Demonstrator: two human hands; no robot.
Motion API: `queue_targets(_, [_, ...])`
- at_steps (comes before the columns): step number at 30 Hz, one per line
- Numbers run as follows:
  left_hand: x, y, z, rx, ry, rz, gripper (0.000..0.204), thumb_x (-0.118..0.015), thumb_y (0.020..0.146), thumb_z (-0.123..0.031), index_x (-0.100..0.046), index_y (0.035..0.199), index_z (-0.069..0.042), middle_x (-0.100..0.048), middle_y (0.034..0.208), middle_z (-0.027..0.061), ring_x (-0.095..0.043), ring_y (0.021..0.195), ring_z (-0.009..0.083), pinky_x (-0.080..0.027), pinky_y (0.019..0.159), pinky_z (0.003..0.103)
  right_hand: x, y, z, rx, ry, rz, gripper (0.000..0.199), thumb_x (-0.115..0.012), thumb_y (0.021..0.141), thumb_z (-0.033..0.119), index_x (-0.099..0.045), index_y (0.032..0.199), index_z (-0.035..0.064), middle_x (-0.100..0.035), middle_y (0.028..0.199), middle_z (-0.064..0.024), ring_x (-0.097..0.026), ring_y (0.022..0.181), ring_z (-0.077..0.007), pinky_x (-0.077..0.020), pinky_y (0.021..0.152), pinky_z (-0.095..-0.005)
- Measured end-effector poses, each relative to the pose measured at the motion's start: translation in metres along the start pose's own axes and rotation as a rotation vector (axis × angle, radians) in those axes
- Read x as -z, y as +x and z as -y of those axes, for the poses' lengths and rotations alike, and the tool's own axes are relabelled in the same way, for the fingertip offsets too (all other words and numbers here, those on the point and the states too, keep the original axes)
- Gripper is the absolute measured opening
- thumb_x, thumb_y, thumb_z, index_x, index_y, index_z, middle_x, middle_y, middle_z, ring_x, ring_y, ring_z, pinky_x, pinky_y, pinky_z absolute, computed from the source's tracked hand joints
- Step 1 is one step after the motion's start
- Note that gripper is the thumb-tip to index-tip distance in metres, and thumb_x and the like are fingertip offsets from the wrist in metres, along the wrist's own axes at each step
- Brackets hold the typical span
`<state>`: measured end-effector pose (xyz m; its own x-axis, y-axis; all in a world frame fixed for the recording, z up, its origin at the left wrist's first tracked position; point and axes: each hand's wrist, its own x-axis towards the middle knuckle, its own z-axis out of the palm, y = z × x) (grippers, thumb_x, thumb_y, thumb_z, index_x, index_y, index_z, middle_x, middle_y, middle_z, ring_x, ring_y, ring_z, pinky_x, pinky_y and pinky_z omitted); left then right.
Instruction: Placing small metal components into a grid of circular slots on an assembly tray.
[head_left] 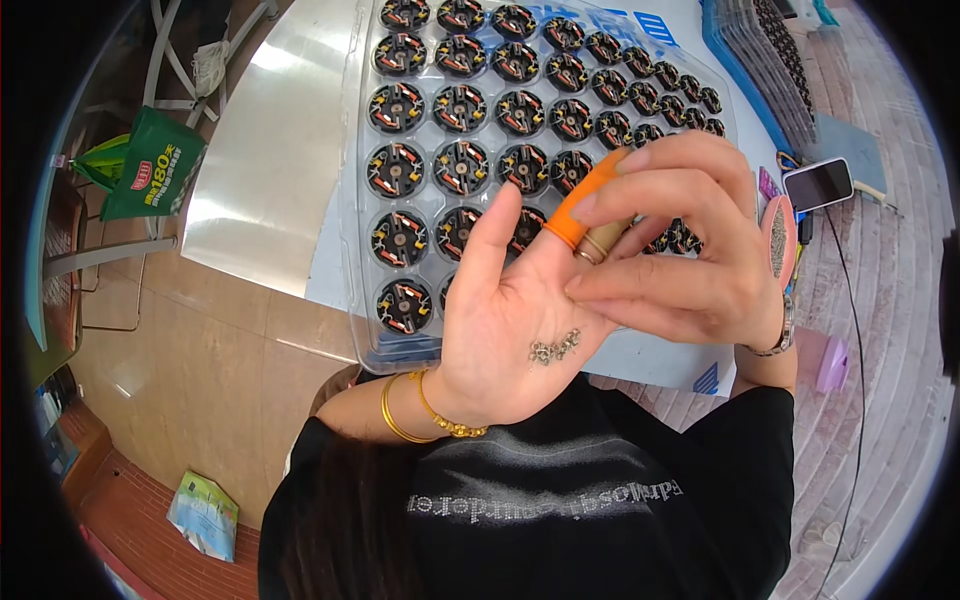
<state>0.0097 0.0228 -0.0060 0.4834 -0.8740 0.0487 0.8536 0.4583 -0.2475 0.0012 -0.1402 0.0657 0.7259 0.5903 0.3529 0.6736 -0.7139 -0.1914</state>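
1. The left hand (505, 325) is held palm up and spread above the near edge of the desk (660, 355), fingers extended toward the tray.
2. A small heap of tiny metal parts (555, 347) is seen lying on the left palm, near the heel of the hand. Their exact kind cannot be told; they appear to be small springs or screws.
3. An orange finger cot (588, 198) is worn on one left finger, with a tan one (606, 240) just beside it. Which hand the tan one belongs to cannot be told.
4. The right hand (685, 250) is laid across the left fingers, its own fingers pressed together and curled around the cots. Whether anything is pinched between its tips cannot be told.
5. Gold bangles (425, 418) are worn on the left wrist, and a watch band (780, 335) on the right.
6. A clear plastic tray (362, 250) is set on the desk beyond the hands, its pockets filled with round black assemblies (398, 170) bearing copper and yellow details. The nearest pockets are partly hidden by the hands.
7. A phone (818, 184) is noted to the right, and blue stacked trays (760, 60) at the far right.
8. Step in hand, as judged: finger protection is being adjusted while the small parts are kept ready on the palm.
9. Next move, as judged: a level left palm is required so the heap is not spilled, and a fine pinch for lifting a single part.
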Motion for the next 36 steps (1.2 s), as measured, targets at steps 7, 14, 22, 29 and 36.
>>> queue_targets(7, [-0.002, -0.003, 0.000, 0.013, 0.042, -0.050, 0.075, -0.018, 0.101, -0.058, -0.012, 0.157, -0.010, -0.026, 0.158, 0.0097, -0.025, 0.148, 0.0251, -0.020, 0.120, 0.042, 0.003, 0.005, 0.005, -0.071, 0.022, 0.043, 0.024, -0.080, 0.051, 0.017, -0.072, 0.073, 0.0165, -0.066, 0.112, -0.0012, -0.054, 0.105, -0.0255, -0.0466, 0.086, -0.0388])
queue_targets(14, [0.003, -0.001, 0.004, -0.013, 0.000, -0.075, 0.075, -0.025, 0.099, -0.060, -0.023, 0.156, -0.011, -0.028, 0.159, 0.0041, -0.019, 0.149, 0.0242, -0.007, 0.122, 0.047, 0.015, 0.023, -0.052, -0.100, -0.182, -0.010, 0.020, -0.081, 0.057, 0.014, -0.073, 0.075, 0.0143, -0.065, 0.118, -0.0048, -0.054, 0.112, -0.0280, -0.0433, 0.096, -0.0407])
queue_targets(22, [0.006, -0.001, 0.003, 0.011, -0.005, -0.034, 0.076, -0.024, 0.100, -0.059, -0.018, 0.157, -0.009, -0.025, 0.160, 0.0061, -0.017, 0.149, 0.0235, -0.004, 0.121, 0.043, -0.009, 0.015, -0.100, -0.160, -0.243, 0.008, 0.014, -0.080, 0.070, 0.010, -0.075, 0.082, 0.0139, -0.062, 0.125, -0.0035, -0.050, 0.120, -0.0273, -0.0393, 0.103, -0.0398])
queue_targets(29, [0.004, 0.001, 0.003, 0.001, -0.001, -0.040, 0.077, -0.026, 0.100, -0.058, -0.016, 0.157, -0.008, -0.022, 0.162, 0.0097, -0.013, 0.151, 0.0271, -0.005, 0.122, 0.046, -0.013, 0.019, -0.098, -0.168, -0.223, 0.048, 0.016, -0.080, 0.069, 0.010, -0.077, 0.084, 0.0146, -0.061, 0.126, -0.0027, -0.050, 0.120, -0.0272, -0.0401, 0.103, -0.0393])
queue_targets(36, [0.002, 0.001, 0.002, 0.005, 0.001, -0.063, 0.077, -0.026, 0.100, -0.059, -0.018, 0.157, -0.008, -0.022, 0.162, 0.0093, -0.014, 0.150, 0.0273, -0.005, 0.122, 0.046, -0.009, 0.018, -0.100, -0.152, -0.250, 0.066, 0.016, -0.080, 0.070, 0.012, -0.078, 0.086, 0.0153, -0.061, 0.127, -0.0020, -0.050, 0.120, -0.0274, -0.0407, 0.102, -0.0396])
